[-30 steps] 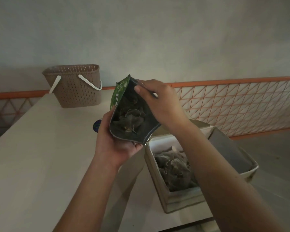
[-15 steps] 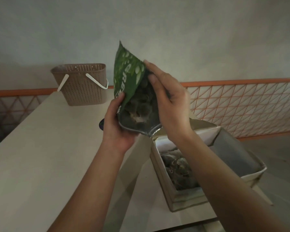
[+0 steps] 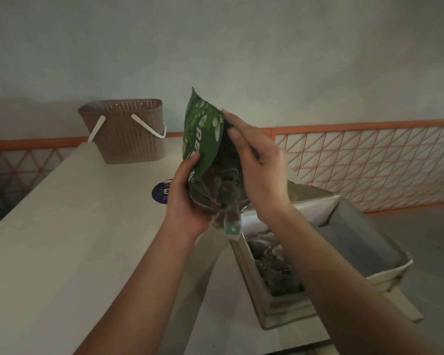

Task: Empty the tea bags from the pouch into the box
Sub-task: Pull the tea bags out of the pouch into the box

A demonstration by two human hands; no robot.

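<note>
A green pouch (image 3: 201,139) is tipped mouth-down over the near left corner of an open white box (image 3: 254,285). My left hand (image 3: 183,201) grips the pouch's left edge near the mouth. My right hand (image 3: 260,170) holds its right side, fingers pointing up along the back. Tea bags (image 3: 222,190) crowd the open mouth, and one with a green tag (image 3: 232,228) hangs out below it. More tea bags (image 3: 273,262) lie heaped inside the box.
The box sits on a pale table (image 3: 62,239) near its right edge, flaps spread open. A brown perforated basket (image 3: 126,131) with white handles stands at the table's far end. A dark round sticker (image 3: 160,193) lies behind my left hand. An orange lattice railing (image 3: 369,165) runs behind.
The pouch went from lying open toward me to being raised and tipped mouth-down. Tea bags have slid to the mouth and one now hangs out over the box.
</note>
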